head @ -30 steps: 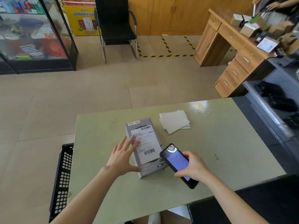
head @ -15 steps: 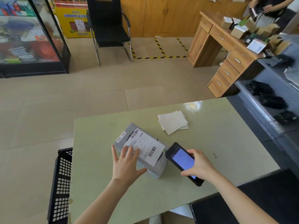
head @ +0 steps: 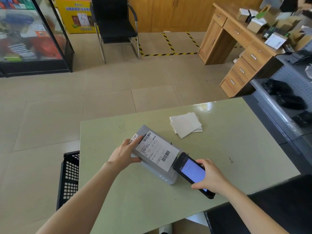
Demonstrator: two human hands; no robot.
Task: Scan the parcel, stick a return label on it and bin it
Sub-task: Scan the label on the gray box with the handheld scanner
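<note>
A grey parcel (head: 157, 173) with a white shipping label lies on the pale green table (head: 236, 149), tilted up on its left side. My left hand (head: 125, 153) grips the parcel's left end, fingers over its top edge. My right hand (head: 211, 177) holds a black handheld scanner (head: 189, 169) with a lit blue screen, its top end right beside the barcode at the parcel's right end. A small stack of white return labels (head: 185, 124) rests on the table behind the parcel.
A black perforated plastic bin (head: 69, 179) stands on the floor at the table's left edge. A black chair, a glass display case and a wooden desk with boxes are farther back. Grey shelving with dark items runs along the right.
My left hand moved from resting flat on the parcel to gripping its left end and tipping it up. The parcel turned clockwise, and the scanner came closer to the barcode.
</note>
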